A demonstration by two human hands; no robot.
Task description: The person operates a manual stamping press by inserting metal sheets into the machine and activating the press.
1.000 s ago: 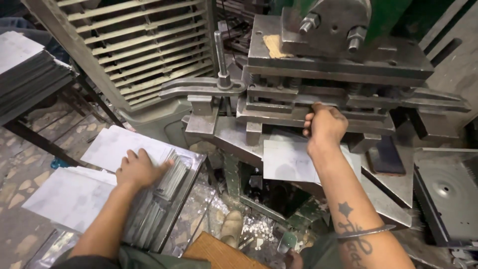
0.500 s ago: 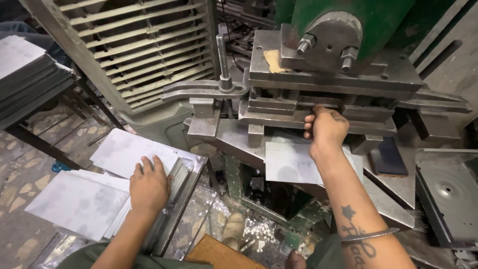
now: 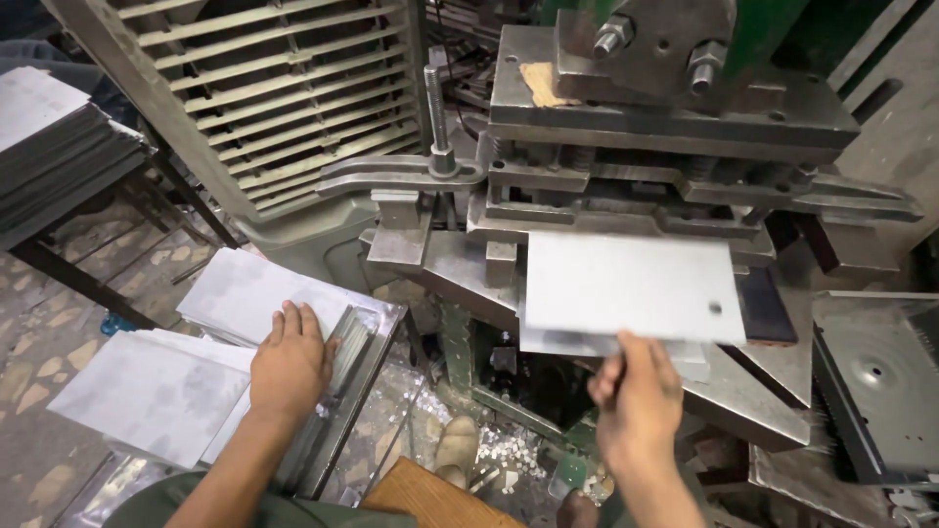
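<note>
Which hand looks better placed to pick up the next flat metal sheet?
Left, probably. The left hand rests flat on the stack of sheets, while the right hand already grips a punched sheet by the press.

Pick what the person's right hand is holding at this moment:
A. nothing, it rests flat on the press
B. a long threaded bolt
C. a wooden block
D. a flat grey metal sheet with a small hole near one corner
D: the right hand grips the near edge of a flat grey metal sheet in front of the press, while the left hand lies on the stacked sheets.
</note>
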